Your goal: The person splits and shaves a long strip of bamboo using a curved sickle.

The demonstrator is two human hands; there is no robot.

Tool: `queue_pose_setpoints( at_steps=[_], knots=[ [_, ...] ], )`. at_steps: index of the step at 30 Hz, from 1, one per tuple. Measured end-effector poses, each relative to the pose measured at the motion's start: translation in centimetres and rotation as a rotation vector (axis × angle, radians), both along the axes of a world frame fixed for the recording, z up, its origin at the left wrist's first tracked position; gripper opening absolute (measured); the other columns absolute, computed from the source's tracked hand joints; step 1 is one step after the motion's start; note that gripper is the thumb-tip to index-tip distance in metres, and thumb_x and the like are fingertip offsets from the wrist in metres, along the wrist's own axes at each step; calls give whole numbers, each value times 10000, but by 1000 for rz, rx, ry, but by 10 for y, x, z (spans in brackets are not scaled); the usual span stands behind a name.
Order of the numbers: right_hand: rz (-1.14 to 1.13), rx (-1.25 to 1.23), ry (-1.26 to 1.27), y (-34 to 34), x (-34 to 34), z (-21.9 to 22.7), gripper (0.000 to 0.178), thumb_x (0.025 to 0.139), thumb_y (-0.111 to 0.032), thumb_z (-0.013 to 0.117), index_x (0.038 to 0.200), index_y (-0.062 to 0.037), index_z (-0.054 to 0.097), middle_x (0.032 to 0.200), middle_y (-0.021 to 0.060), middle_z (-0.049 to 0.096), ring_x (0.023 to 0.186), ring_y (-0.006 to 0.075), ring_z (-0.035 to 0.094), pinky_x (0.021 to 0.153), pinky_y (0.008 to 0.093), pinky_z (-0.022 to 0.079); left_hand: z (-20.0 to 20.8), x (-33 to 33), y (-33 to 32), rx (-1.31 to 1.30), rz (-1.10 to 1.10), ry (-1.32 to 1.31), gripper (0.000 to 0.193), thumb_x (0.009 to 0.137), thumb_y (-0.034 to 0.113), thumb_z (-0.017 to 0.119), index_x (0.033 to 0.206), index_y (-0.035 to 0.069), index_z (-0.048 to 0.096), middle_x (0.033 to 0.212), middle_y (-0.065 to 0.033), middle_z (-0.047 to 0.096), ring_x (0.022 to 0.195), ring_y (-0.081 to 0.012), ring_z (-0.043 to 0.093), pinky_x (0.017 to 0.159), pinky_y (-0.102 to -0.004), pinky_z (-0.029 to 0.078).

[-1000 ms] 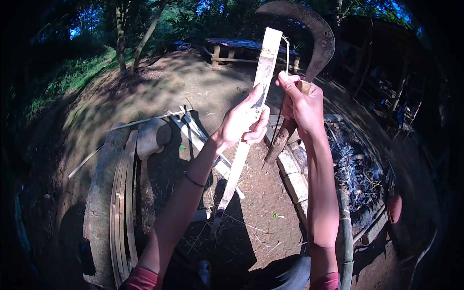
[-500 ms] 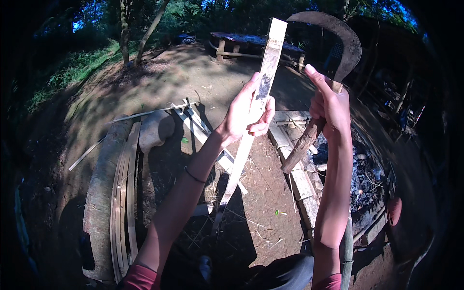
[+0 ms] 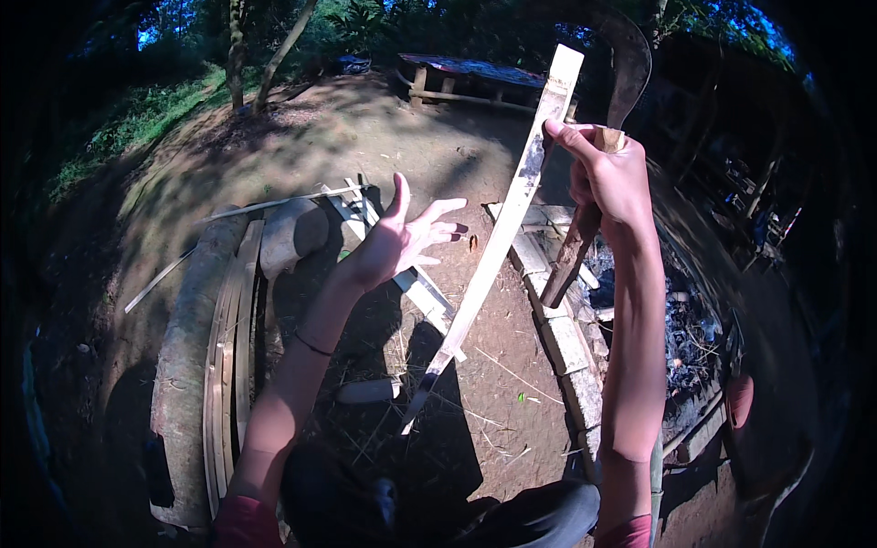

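My right hand (image 3: 614, 178) is wrapped round the wooden handle (image 3: 571, 260) of a sickle, whose dark curved blade (image 3: 630, 78) rises above the fist. The thumb and fingertips of that same hand also pinch a long pale strip of split bamboo (image 3: 498, 247). The strip slants from upper right to lower left, with dark scorch-like patches near its upper part and at its narrow lower end. To the left of it, my left hand (image 3: 397, 242) is empty, thumb and fingers spread, apart from the strip.
A thick log (image 3: 187, 365) with long split strips (image 3: 228, 365) lies at left. More pale strips (image 3: 416, 288) lie on the ground in the middle. At right, a fire pit with ash (image 3: 685, 338) is edged by blocks (image 3: 566, 347). A low bench (image 3: 475, 68) stands behind.
My left hand has let go of the bamboo strip and moved left and down, its fingers opening. The strip is now pinched by my right hand, and the sickle blade has turned.
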State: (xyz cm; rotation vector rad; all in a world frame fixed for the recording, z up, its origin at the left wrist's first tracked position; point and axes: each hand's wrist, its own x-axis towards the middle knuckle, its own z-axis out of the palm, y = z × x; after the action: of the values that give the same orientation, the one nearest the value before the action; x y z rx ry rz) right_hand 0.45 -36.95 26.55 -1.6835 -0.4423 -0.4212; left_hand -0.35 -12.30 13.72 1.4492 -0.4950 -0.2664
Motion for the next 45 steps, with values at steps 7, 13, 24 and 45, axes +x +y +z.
queue_pose_setpoints(
  at_steps=[7, 13, 24, 45],
  knots=[
    [-34, 61, 31, -12, 10, -15, 172, 840, -158, 757, 843, 2, 695, 501, -58, 449, 410, 23, 326, 401, 231, 242, -244, -41, 62, -533, -456, 692, 826, 962, 633, 217, 1084, -90, 597, 1101, -264, 641, 1153, -398, 557, 994, -440, 428],
    [-84, 44, -67, 8, 3, -8, 189, 828, -156, 767, 801, 7, 676, 503, -45, 460, 403, 25, 350, 397, 221, 253, -406, -132, 4, -756, -807, 1269, 917, 922, 653, 321, 1411, -123, 298, 1420, -337, 368, 1362, -424, 342, 1151, -502, 240],
    [-345, 145, -396, -58, -38, 15, 213, 906, -185, 670, 947, 23, 672, 499, -72, 320, 394, 27, 300, 387, 218, 242, -394, -92, -86, -1269, -80, 1025, 839, 900, 506, 551, 1417, -86, 259, 1505, -257, 276, 1409, -361, 279, 1174, -527, 210],
    [-315, 804, 372, -220, 47, -309, 217, 910, -257, 641, 990, -57, 622, 546, -73, 316, 416, 32, 273, 366, 196, 262, -171, -49, 149, -1075, 775, -431, 292, 1026, 323, 376, 997, 69, 517, 833, -134, 639, 969, -306, 627, 835, -409, 487]
  ],
)
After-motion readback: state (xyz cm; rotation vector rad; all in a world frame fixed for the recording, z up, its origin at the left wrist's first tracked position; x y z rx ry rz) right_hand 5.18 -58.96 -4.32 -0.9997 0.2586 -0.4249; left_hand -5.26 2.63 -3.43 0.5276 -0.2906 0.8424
